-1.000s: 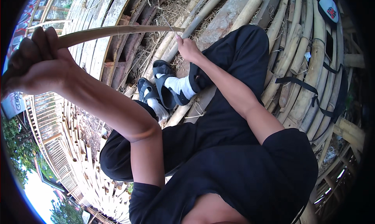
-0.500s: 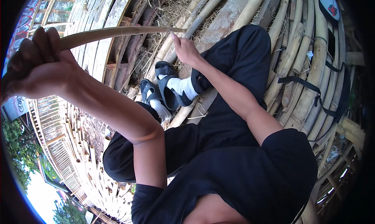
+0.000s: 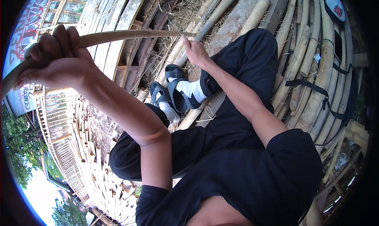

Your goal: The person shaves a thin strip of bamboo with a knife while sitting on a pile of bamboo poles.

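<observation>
A long, pale brown strip, apparently split bamboo (image 3: 118,35), spans the space between my hands and bows slightly. Wrapped round its thicker left part is my left hand (image 3: 59,58), fingers closed, with the strip's end running past it out of the picture. At the thin far tip is my right hand (image 3: 196,52), raised in front of my right knee. Its fingers are curled and pinch the tip, one digit pointing up along it.
I sit with legs bent on bamboo poles (image 3: 294,64); my sandals (image 3: 177,90) rest ahead. A pouch (image 3: 334,8), a dark phone-like slab (image 3: 338,44) and a black strap (image 3: 306,83) lie right. Bamboo slats (image 3: 108,13) and dry shavings (image 3: 183,9) lie beyond.
The whole view has shifted slightly. My left hand has come a little rightward, closer to my right hand. Both hands keep hold of the strip.
</observation>
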The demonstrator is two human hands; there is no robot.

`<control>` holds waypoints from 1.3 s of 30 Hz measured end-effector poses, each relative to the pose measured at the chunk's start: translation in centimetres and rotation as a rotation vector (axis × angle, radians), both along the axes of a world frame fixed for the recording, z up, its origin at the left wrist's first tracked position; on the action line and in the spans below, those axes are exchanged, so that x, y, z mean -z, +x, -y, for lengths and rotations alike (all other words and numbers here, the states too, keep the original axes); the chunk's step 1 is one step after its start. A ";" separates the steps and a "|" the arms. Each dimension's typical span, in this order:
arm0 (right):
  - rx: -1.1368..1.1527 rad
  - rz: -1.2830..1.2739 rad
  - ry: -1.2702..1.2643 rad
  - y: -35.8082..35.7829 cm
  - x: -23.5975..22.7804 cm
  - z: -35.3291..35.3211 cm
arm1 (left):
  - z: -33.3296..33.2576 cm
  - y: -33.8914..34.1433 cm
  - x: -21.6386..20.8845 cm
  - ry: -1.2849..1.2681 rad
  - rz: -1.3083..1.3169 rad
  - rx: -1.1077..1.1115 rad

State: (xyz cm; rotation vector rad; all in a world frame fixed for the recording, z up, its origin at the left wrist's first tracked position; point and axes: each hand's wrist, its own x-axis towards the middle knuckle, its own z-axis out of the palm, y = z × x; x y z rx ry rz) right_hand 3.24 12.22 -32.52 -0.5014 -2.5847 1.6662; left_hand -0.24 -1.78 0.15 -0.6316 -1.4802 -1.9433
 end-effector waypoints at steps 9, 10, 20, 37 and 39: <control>0.011 0.167 0.091 -0.5 3.3 -0.7 | -0.3 0.2 -0.4 -0.015 0.015 0.042; 0.011 0.046 0.108 -0.4 2.5 0.1 | -0.2 0.1 -0.5 -0.019 0.015 0.044; -0.001 0.234 -0.068 -1.2 4.8 -0.6 | -1.1 0.2 -0.1 0.005 0.018 -0.051; 0.056 0.253 0.019 -1.0 7.2 -0.7 | -1.4 0.3 -0.6 -0.018 -0.022 0.088; 0.121 0.407 -0.046 -1.2 6.9 -1.0 | -1.7 0.5 -0.6 0.016 0.002 0.052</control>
